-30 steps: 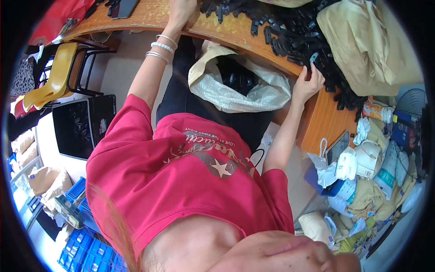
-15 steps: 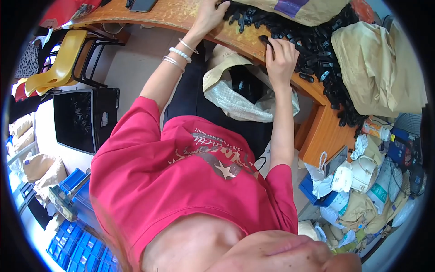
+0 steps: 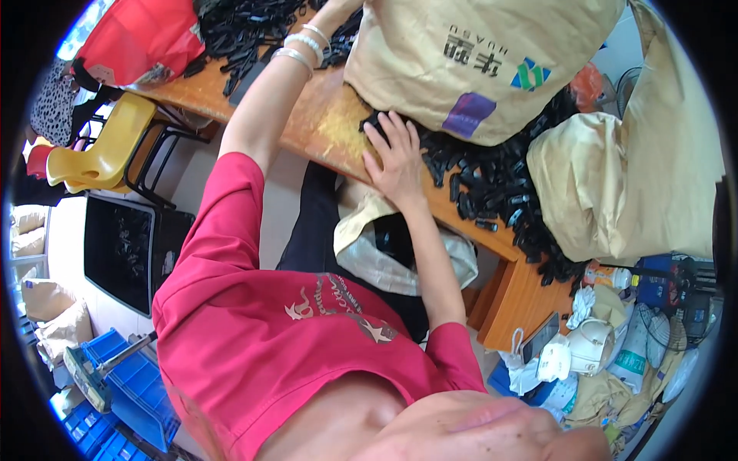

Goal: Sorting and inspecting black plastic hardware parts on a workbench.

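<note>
My left arm stretches far across the wooden table (image 3: 319,127), and my left hand (image 3: 344,6) is mostly cut off by the top edge, so its fingers are hidden. Close to it lies a heap of small black plastic pieces (image 3: 250,38). My right hand (image 3: 396,161) rests palm down at the table's front, fingers extended and slightly apart. Its fingertips touch a few black pieces (image 3: 372,123) beside a large tan sack (image 3: 400,54). More black pieces (image 3: 500,192) spread to the right. Below my right forearm, an open white woven sack (image 3: 357,250) sits at my lap.
A red bag (image 3: 146,42) and a dark phone (image 3: 244,86) lie on the table at left. Beyond the table's left end stand a yellow chair (image 3: 104,157) and a black bin (image 3: 157,253). Another tan sack (image 3: 584,184) and piled bags (image 3: 592,346) fill the right side.
The view has shifted, showing more of the table's far side. My left hand has reached farther away, and my right hand has moved left along the table, its fingers now extended.
</note>
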`<control>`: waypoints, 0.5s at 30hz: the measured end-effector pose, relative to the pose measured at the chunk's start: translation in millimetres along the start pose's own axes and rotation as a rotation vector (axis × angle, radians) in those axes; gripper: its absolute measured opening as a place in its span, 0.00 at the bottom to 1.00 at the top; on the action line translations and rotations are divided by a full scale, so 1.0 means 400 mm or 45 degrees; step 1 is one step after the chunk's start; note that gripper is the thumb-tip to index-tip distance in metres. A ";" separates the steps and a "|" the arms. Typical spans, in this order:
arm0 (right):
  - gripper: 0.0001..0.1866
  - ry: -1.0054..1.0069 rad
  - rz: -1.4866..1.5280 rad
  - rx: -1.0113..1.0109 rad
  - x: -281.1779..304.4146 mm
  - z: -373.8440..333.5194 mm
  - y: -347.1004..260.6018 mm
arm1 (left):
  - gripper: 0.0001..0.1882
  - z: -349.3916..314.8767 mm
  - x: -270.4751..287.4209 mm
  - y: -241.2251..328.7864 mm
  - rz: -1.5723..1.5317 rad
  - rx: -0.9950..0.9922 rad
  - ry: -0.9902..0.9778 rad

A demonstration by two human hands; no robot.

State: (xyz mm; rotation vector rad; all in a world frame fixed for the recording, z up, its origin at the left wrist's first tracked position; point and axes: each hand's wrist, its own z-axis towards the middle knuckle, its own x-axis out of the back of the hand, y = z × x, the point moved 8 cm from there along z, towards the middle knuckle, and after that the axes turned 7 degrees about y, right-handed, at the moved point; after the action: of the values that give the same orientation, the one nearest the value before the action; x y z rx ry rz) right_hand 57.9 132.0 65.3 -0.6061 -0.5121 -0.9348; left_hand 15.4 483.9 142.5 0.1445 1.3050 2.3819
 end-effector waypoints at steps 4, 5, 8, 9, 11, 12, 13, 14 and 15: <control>0.23 -0.156 -0.014 -0.074 0.019 -0.043 0.050 | 0.41 0.091 -0.138 0.115 -0.289 0.459 0.210; 0.23 -0.164 0.002 -0.084 0.019 -0.043 0.054 | 0.37 0.085 -0.195 0.134 -0.224 0.235 0.103; 0.24 -0.157 0.102 -0.079 0.001 -0.023 0.031 | 0.35 0.119 -0.149 0.124 -0.465 0.318 0.115; 0.24 -0.155 0.120 -0.100 0.005 -0.022 0.039 | 0.35 0.123 -0.139 0.105 -0.374 0.375 0.234; 0.24 -0.144 0.153 -0.143 0.007 -0.023 0.050 | 0.36 0.122 -0.116 0.088 -0.130 0.388 0.448; 0.24 -0.116 0.151 -0.150 0.010 -0.018 0.061 | 0.36 0.133 -0.113 0.099 -0.067 0.300 0.476; 0.26 -0.107 0.155 -0.141 0.014 -0.018 0.059 | 0.35 0.135 -0.111 0.112 -0.003 0.226 0.501; 0.27 -0.097 0.186 -0.109 0.004 -0.005 0.046 | 0.35 0.164 -0.052 0.105 0.094 0.099 0.553; 0.27 -0.095 0.182 -0.127 0.014 -0.012 0.062 | 0.34 0.153 -0.092 0.132 0.210 0.139 0.617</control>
State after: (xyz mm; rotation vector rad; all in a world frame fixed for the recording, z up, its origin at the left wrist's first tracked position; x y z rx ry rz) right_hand 82.5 136.7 58.9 -0.7605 -0.4839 -0.8081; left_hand 49.9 491.8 223.7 -0.3284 1.6946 2.5835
